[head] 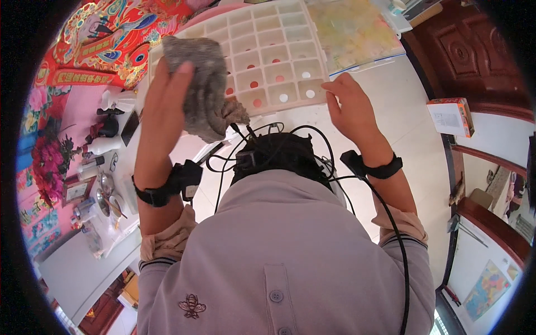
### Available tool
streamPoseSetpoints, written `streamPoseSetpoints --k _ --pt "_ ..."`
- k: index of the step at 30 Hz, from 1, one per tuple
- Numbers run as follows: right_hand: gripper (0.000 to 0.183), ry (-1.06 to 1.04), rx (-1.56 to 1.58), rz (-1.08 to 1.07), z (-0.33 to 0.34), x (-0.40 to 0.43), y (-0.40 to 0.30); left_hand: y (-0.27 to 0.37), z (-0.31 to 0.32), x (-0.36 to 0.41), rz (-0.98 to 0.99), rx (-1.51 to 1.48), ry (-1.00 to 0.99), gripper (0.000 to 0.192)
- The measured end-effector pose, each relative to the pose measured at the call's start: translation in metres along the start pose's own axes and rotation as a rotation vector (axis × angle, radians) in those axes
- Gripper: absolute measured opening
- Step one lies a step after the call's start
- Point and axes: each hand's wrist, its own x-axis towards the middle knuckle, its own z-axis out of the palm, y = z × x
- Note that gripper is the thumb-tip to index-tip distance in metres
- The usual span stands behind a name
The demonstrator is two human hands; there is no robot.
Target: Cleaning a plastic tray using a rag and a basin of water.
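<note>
My left hand (162, 109) grips a limp piece of grey ribbed fabric (204, 79), possibly a sock, its fingers along the left side. The fabric is slightly blurred and hangs over the near left part of a pale plastic compartment box (274, 111). A brownish bunched end (234, 113) shows at its lower right. In the box, several cells hold red round dots (254, 84) or white round dots (310, 94). My right hand (349, 104) is at the box's right edge, fingers curled and fingertips by the rim. Whether they pinch the rim cannot be told.
Black cables (322, 138) run from my wrist straps to my waist. A mottled yellowish sheet (349, 31) lies right of the box. Red decorations (113, 50) fill the upper left. Left stand a white vase (102, 145), pink flowers (47, 163) and bowls (116, 205).
</note>
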Motion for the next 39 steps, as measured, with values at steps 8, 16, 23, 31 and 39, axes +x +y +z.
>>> streamPoseSetpoints --k 8,16,23,31,39 --pt "0.032 0.136 1.118 0.488 0.012 -0.017 0.036 -0.016 0.085 0.028 0.25 0.095 -0.326 0.047" --pt "0.041 0.252 0.888 -0.031 -0.007 -0.015 0.007 -0.009 0.134 0.032 -0.195 -0.254 -0.646 0.034" --pt "0.021 0.236 0.702 -0.109 -0.004 -0.017 0.015 -0.007 0.126 0.036 -0.288 -0.45 -0.715 0.032" --pt "0.05 0.167 0.476 0.146 0.016 -0.031 0.032 -0.038 0.134 0.053 0.143 0.011 -0.375 0.033" --pt "0.054 -0.005 0.496 0.212 0.029 -0.028 0.025 -0.085 0.172 0.057 0.642 0.52 -0.726 0.033"
